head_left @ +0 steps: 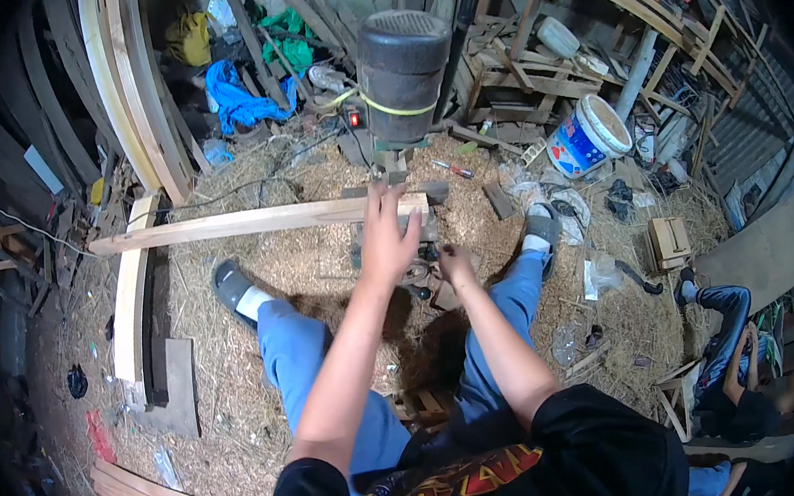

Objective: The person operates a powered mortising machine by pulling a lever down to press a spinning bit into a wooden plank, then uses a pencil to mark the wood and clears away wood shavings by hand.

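L hand [385, 240] at wd beam [253, 224], bucket [588, 135] w/ label [574, 144], lettered tee [451, 482]

Beam [253, 222] and machine [405, 72] block ahead; right side opens.

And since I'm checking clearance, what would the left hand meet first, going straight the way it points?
The left hand would likely meet the metal part under the dark cylindrical housing, just past the wooden beam, though depth is unclear.
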